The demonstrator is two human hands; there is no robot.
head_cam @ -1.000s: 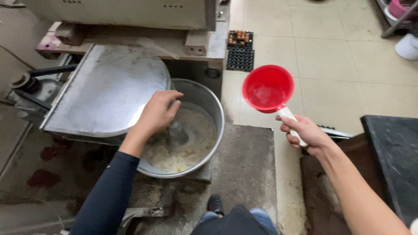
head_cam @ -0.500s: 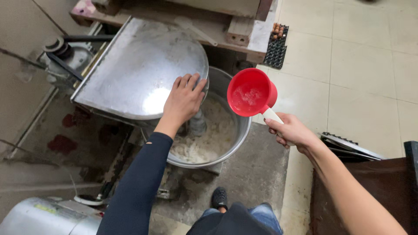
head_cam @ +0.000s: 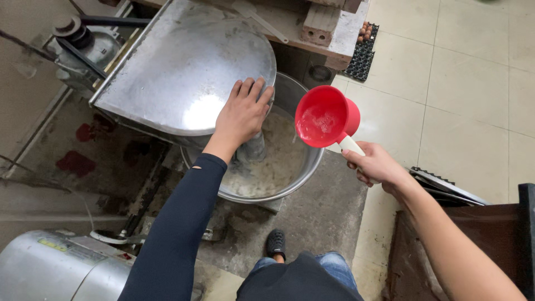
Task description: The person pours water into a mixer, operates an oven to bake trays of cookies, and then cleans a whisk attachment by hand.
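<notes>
My left hand (head_cam: 243, 114) lies flat, fingers apart, on the rounded front edge of a metal tray (head_cam: 178, 72) of a machine, just above a steel basin (head_cam: 287, 184). The basin holds a pale, wet, grainy mass. My right hand (head_cam: 374, 165) grips the white handle of a red plastic scoop (head_cam: 323, 117), which is tilted over the basin's right rim with a little liquid inside.
A motor with a belt pulley (head_cam: 83, 39) sits at the far left. A brick (head_cam: 322, 25) and an egg tray (head_cam: 362, 50) lie beyond the basin. A silver cylinder (head_cam: 50, 267) is at bottom left, a dark table (head_cam: 446, 245) at right. My shoe (head_cam: 275, 244) stands on the concrete slab.
My left hand came out of the basin and onto the metal tray's edge. My right hand brought the red scoop leftward, over the basin rim, and tilted it.
</notes>
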